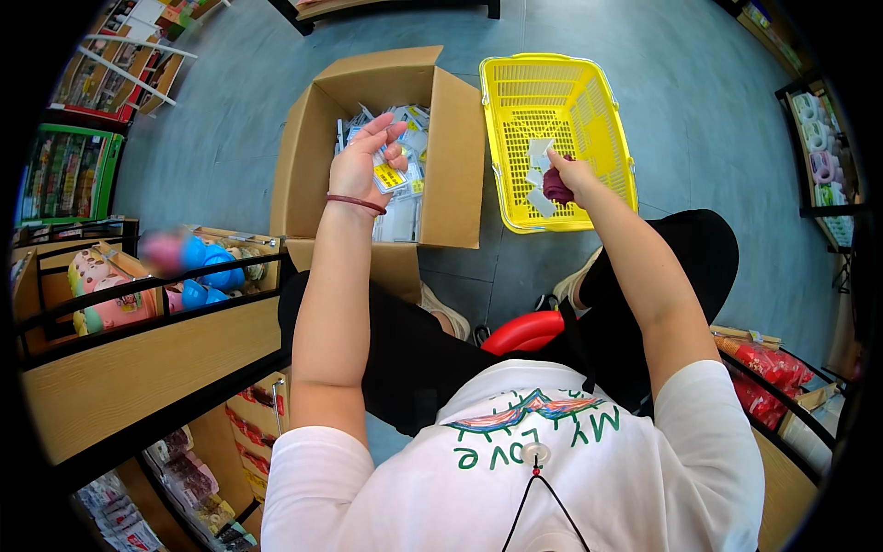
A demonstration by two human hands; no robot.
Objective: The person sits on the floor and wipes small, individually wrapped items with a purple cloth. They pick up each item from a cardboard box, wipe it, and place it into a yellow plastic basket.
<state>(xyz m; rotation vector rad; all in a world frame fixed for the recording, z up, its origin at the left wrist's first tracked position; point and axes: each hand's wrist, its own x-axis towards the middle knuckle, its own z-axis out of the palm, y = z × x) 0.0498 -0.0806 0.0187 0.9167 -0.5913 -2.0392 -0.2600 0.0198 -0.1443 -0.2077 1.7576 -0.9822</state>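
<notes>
Over an open cardboard box (pixel 452 165) is my left hand (pixel 369 155), palm up with its fingers curled. A plastic price-tag holder with a yellow label (pixel 390 177) lies against its palm; whether the fingers grip it cannot be told. The box contains many clear plastic tag holders (pixel 397 219). My right hand (pixel 572 181), above the yellow plastic basket (pixel 507 200), holds a crumpled dark maroon cloth (pixel 557 185). A whitish piece (pixel 541 148) is by its fingertips; whether it is held is unclear. More pale flat pieces (pixel 540 203) lie in the basket.
Wooden shelves with black rails (pixel 152 345) stand close on the left, bearing blue plastic items (pixel 221 265). At the right, another shelf holds red packages (pixel 772 366). A red curved object (pixel 524 332) is between my legs. A green-framed display (pixel 69 172) stands farther left.
</notes>
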